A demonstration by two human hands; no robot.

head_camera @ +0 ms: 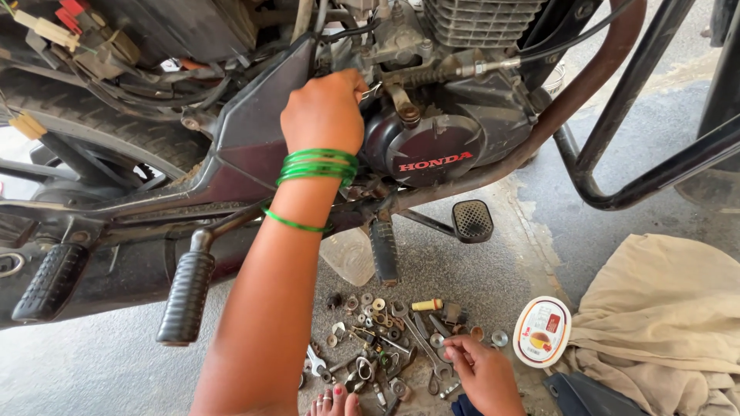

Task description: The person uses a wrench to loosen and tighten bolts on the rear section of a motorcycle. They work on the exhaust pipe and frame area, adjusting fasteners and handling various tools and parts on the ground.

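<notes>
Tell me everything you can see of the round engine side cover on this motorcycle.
The round engine side cover is dark, dusty metal by its look, a domed disc with red lettering across its lower half. It sits upright on the engine's side, below the finned cylinder. A short lever hangs just above it. The left hand, wearing green bangles, works a small metal tool just beside its upper left edge, not touching the cover itself.

Roadside repair spot, motorcycle engine (432, 131) stripped open, loose nuts and spanners (385, 339) on concrete ground (85, 370)
</notes>
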